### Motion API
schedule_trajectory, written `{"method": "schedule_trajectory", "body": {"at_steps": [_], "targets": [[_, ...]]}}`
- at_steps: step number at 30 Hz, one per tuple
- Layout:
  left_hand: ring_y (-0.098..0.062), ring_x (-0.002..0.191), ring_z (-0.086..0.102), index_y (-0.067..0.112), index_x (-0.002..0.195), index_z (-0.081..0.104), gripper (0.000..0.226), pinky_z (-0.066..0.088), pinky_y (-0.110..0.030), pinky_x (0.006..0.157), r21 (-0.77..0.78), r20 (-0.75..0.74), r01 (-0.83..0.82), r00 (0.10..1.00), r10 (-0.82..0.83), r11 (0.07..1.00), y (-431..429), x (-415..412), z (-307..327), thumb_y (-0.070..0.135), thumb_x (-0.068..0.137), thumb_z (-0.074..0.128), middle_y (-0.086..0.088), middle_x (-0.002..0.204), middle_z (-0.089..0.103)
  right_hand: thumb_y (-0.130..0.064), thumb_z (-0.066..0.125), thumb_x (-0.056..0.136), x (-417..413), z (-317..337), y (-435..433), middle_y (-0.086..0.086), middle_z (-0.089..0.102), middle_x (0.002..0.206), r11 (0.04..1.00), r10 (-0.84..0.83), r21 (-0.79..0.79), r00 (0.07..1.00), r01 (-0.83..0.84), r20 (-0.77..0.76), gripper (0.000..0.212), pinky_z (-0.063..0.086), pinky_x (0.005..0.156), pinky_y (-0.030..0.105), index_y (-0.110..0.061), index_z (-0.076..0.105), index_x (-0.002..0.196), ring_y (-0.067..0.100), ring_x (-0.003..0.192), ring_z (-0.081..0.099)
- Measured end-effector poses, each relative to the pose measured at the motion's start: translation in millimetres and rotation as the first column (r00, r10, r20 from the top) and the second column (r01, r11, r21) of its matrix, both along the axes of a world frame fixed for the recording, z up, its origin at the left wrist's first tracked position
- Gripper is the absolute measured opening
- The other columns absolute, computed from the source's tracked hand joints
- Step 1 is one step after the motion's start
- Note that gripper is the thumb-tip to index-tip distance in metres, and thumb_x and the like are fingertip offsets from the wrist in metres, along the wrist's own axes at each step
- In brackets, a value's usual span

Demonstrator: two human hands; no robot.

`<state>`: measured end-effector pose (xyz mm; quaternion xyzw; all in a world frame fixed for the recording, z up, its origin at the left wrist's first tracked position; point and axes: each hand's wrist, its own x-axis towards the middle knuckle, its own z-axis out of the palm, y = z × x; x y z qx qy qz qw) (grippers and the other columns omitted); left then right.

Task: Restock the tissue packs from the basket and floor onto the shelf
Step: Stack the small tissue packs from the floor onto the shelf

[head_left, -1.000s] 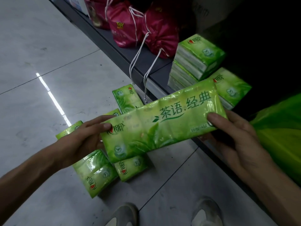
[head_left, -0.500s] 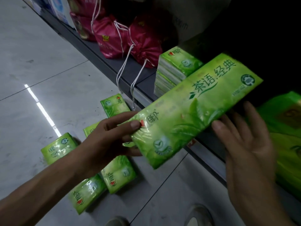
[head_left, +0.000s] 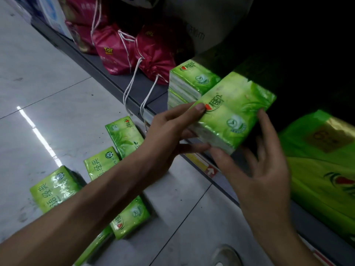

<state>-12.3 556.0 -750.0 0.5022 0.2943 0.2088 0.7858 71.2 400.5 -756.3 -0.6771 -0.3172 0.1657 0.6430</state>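
Note:
My left hand [head_left: 169, 131] grips the near end of a long green tissue pack [head_left: 234, 112], thumb on top by the red logo. The pack's far end reaches into the dark bottom shelf [head_left: 134, 87], right beside a stack of the same green packs [head_left: 192, 81]. With spread, fairly straight fingers, my right hand [head_left: 259, 169] touches the pack's right side and near corner. Several more green packs lie on the floor, among them one by the shelf edge [head_left: 124, 135], one further left [head_left: 53, 189] and one under my left forearm [head_left: 130, 217]. No basket is in view.
Red drawstring bags [head_left: 115, 52] sit on the shelf to the left of the stack, their white cords hanging over the edge. Large green wrapped packages [head_left: 317, 179] fill the shelf at the right. The floor is grey tile; a shoe tip [head_left: 224, 256] shows at the bottom.
The pack has gone from above the floor up and right into the shelf, turning end-first. My right hand let go of its far end and now touches its side.

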Motion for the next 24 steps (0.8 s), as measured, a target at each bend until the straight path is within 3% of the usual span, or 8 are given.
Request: {"method": "schedule_trajectory", "body": {"at_steps": [4,6,8,11,13,16,20,24], "targets": [[-0.014,0.078,0.077,0.011,0.125,0.073,0.032,0.063,-0.037,0.073,0.028,-0.012,-0.006,1.000,0.006,1.000,-0.5,20.9,3.0,0.032,0.101,0.067,0.002,0.088,0.079,-0.033,0.083,0.080,17.7,-13.2,11.2,-0.018,0.029,0.166,0.997,-0.072,-0.035,0.995,0.075,0.070,0.096,0.044,0.116,0.040,-0.041,0.031,0.160,0.003,0.152,0.031],[-0.007,0.060,0.069,0.008,0.128,0.070,0.035,0.064,-0.045,0.083,0.036,-0.014,-0.016,1.000,0.017,0.999,-0.9,26.2,2.2,0.031,0.102,0.065,0.012,0.063,0.068,-0.024,0.081,0.086,25.3,-20.0,15.0,-0.018,0.031,0.166,0.995,-0.093,-0.031,0.994,0.095,0.059,0.090,0.044,0.117,0.041,-0.042,0.032,0.159,0.004,0.152,0.032],[-0.006,0.055,0.067,0.008,0.128,0.068,0.034,0.063,-0.048,0.090,0.035,-0.014,-0.016,1.000,0.016,0.999,-1.3,27.9,0.5,0.031,0.103,0.063,0.013,0.055,0.064,-0.018,0.078,0.091,29.1,-25.3,16.7,-0.016,0.034,0.165,0.996,-0.090,-0.017,0.996,0.090,0.029,0.084,0.046,0.116,0.040,-0.042,0.034,0.158,0.004,0.150,0.036],[-0.016,0.079,0.078,0.013,0.121,0.070,0.030,0.064,-0.045,0.087,0.013,-0.005,0.003,1.000,-0.003,1.000,-0.6,25.0,-6.4,0.036,0.103,0.062,0.006,0.072,0.075,-0.014,0.076,0.092,28.6,-29.7,16.2,-0.016,0.036,0.164,0.996,-0.091,-0.007,0.996,0.091,-0.001,0.083,0.047,0.114,0.034,-0.039,0.033,0.159,0.001,0.147,0.039],[-0.023,0.094,0.079,0.012,0.121,0.070,0.035,0.065,-0.042,0.083,0.002,-0.013,-0.003,1.000,0.003,1.000,0.0,19.7,-12.6,0.040,0.104,0.059,0.000,0.093,0.080,-0.013,0.078,0.090,25.7,-30.0,14.4,-0.019,0.038,0.162,0.992,-0.122,0.011,0.991,0.123,-0.062,0.089,0.048,0.107,0.018,-0.037,0.029,0.161,-0.009,0.141,0.042],[-0.023,0.100,0.077,0.018,0.124,0.069,0.028,0.065,-0.041,0.078,0.171,-0.065,-0.026,0.997,0.038,0.985,1.2,9.6,-23.2,0.036,0.105,0.058,-0.005,0.118,0.076,-0.010,0.079,0.088,22.6,-30.7,10.2,-0.028,0.048,0.146,0.987,-0.156,0.012,0.980,0.159,-0.121,0.092,0.047,0.092,0.003,-0.033,0.028,0.162,-0.021,0.128,0.047],[-0.018,0.091,0.077,0.030,0.124,0.067,0.031,0.066,-0.038,0.069,0.506,-0.127,-0.023,0.987,0.100,0.862,4.3,-0.2,-33.9,0.014,0.098,0.071,0.000,0.117,0.072,-0.012,0.079,0.088,21.5,-32.9,6.9,-0.018,0.056,0.147,0.987,-0.161,-0.020,0.979,0.160,-0.126,0.082,0.054,0.093,0.012,-0.030,0.040,0.157,-0.008,0.127,0.057],[-0.010,0.083,0.075,0.032,0.115,0.073,0.022,0.063,-0.035,0.065,0.688,-0.174,-0.022,0.965,0.195,0.725,9.0,3.0,-38.0,0.025,0.094,0.077,0.011,0.107,0.075,-0.015,0.079,0.089,20.0,-33.2,7.7,-0.012,0.052,0.153,0.986,-0.166,-0.015,0.979,0.165,-0.120,0.076,0.054,0.094,0.014,-0.029,0.044,0.156,-0.002,0.131,0.057]]}}
